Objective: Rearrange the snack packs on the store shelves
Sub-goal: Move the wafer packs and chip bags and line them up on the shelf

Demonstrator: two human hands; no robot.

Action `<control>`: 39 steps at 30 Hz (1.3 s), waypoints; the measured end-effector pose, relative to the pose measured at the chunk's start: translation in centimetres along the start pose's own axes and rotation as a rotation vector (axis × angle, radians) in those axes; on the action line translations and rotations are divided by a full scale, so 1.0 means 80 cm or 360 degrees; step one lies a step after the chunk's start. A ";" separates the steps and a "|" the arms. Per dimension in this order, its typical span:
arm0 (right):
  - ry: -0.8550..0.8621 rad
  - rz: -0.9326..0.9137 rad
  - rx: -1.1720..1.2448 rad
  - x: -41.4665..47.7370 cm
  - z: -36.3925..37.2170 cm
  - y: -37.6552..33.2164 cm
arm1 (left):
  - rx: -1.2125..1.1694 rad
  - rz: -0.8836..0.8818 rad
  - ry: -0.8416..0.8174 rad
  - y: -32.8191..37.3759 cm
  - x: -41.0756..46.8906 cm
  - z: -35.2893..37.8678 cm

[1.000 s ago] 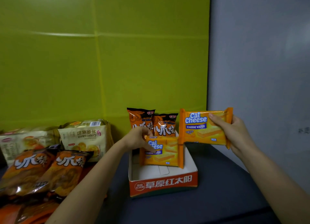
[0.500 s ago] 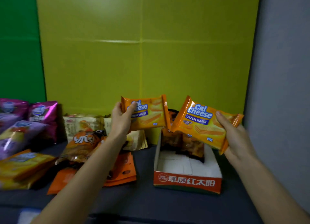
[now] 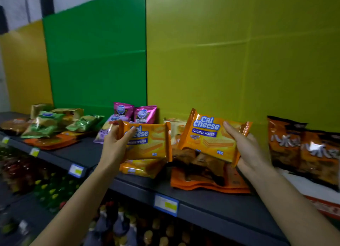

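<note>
Dark shelf (image 3: pixel 88 152), green and yellow panels behind.
Left hand (image 3: pixel 116 148) clamps one wafer pack (image 3: pixel 149 142), right hand (image 3: pixel 246 150) another (image 3: pixel 211 135); white box (image 3: pixel 312 190) (cut off) carries brown packs (image 3: pixel 301 150); lower bottles blurred.

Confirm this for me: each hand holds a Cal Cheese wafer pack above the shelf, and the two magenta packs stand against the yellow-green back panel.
Not quite. The head view shows the left hand and right hand each holding a Cal Cheese wafer pack above the shelf, but the two magenta packs stand against the green panel, not the yellow-green one.
</note>
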State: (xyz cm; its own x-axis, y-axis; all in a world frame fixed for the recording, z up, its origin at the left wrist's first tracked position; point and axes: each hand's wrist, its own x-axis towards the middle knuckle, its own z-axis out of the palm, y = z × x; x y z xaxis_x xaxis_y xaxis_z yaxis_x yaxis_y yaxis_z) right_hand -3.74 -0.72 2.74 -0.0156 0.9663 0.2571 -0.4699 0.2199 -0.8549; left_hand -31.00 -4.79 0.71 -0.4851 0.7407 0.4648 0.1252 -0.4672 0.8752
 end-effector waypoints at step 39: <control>0.0122 0.0101 -0.0425 0.260 0.521 0.357 | 0.0206 -0.0284 0.0283 -0.115 0.345 -0.491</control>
State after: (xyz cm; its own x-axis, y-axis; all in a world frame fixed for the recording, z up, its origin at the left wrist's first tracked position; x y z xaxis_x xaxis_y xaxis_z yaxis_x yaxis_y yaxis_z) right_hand -54.29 20.05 2.45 0.0339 0.9843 0.1732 -0.2210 0.1764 -0.9592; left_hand -79.54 0.98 0.22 -0.6524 0.7038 0.2811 0.1281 -0.2632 0.9562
